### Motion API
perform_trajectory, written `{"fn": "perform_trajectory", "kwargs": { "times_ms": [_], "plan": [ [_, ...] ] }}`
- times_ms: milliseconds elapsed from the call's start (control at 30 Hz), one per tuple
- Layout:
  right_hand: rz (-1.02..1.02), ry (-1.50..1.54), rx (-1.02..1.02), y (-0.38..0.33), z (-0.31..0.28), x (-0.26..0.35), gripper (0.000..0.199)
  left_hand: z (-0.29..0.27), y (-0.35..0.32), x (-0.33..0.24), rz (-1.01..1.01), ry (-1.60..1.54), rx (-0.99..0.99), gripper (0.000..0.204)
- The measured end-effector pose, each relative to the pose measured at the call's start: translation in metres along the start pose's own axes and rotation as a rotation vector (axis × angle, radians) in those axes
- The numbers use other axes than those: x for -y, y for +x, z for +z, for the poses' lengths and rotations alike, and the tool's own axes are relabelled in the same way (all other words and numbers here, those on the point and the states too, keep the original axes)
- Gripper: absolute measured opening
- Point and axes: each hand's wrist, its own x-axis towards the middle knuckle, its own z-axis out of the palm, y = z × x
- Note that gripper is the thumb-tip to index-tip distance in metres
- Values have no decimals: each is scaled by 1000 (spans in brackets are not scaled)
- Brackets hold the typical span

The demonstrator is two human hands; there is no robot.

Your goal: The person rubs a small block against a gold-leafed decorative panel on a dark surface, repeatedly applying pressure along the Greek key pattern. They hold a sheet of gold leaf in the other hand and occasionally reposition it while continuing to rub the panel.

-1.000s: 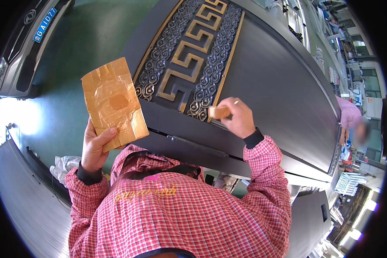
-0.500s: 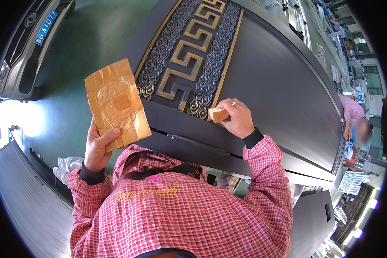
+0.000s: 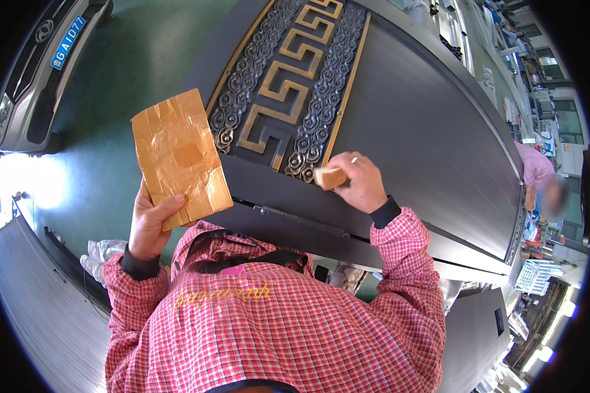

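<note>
My left hand (image 3: 152, 219) grips the lower edge of a creased cardboard sheet (image 3: 177, 141) coated in gold, with a darker round patch of paint near its middle. In my right hand (image 3: 359, 183) a small sponge block (image 3: 329, 177), gold-stained with a pale part, is pinched between thumb and fingers. The sponge is at the lower end of a dark grey door panel's (image 3: 413, 111) ornamental strip; whether it touches the surface I cannot tell. That strip has a raised gold key pattern (image 3: 285, 85) between two bands of dark embossed flowers (image 3: 321, 92), edged by thin gold lines.
A vehicle's front (image 3: 39, 78) stands at the far left on the green floor (image 3: 144, 46). A ribbed grey panel (image 3: 46, 308) lies at the lower left, near crumpled plastic (image 3: 101, 255). Another person (image 3: 537, 167) in pink bends at the panel's right end. A white rack (image 3: 537, 276) is beyond.
My right hand has shifted slightly left with the sponge, whose angle has turned a little. The cardboard in my left hand has moved slightly right.
</note>
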Motion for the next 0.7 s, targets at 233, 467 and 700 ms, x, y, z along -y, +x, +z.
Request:
{"fn": "perform_trajectory", "kwargs": {
  "times_ms": [233,467,700],
  "plan": [
    [222,117,-178,14,-15,0,34,13,13,5,-18,-73,65,59],
    [153,539,-264,55,-46,38,31,34,42,12,-35,-50,242,63],
    [-102,253,-92,98,-42,77,35,49,59,17,-44,-81,326,62]
  ]
}}
